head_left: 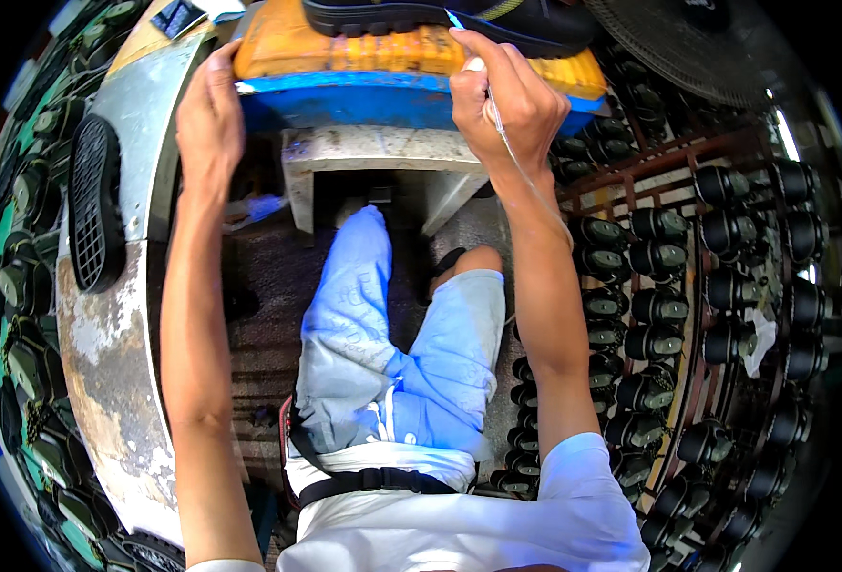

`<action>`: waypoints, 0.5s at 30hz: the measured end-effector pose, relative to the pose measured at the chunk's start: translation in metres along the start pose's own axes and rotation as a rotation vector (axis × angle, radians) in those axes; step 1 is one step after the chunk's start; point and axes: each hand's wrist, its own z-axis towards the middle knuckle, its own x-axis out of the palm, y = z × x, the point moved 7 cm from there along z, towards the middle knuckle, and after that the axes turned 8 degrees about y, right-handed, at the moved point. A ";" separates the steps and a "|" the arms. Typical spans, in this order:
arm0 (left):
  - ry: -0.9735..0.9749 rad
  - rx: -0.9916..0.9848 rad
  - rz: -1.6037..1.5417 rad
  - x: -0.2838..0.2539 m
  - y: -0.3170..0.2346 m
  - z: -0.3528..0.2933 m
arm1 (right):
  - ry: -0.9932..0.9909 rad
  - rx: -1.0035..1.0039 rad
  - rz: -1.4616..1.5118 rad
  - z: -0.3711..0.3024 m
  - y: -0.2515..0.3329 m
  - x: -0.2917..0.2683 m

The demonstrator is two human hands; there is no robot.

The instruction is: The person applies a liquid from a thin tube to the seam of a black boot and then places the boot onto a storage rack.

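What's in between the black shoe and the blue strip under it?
In the head view, an orange block lies between the black shoe and the blue strip.

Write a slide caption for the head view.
Right hand holds a slim tool near a black shoe on an orange block; left hand beside the block.

Holding a slim blue-tipped tool (pixel 454 18) in the right hand (pixel 512 100) at a black yellow-accented shoe (pixel 526 34), with the left hand (pixel 209 114) beside a worn orange block (pixel 345 57).
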 end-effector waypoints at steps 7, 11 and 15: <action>0.091 0.088 -0.153 0.010 0.031 0.036 | 0.068 0.063 -0.145 -0.019 -0.030 -0.054; 0.198 0.004 -0.256 0.023 0.047 0.067 | 0.138 0.073 -0.110 -0.016 -0.032 -0.082; 0.288 -0.152 -0.495 0.046 0.064 0.098 | 0.196 0.119 -0.043 -0.007 -0.028 -0.112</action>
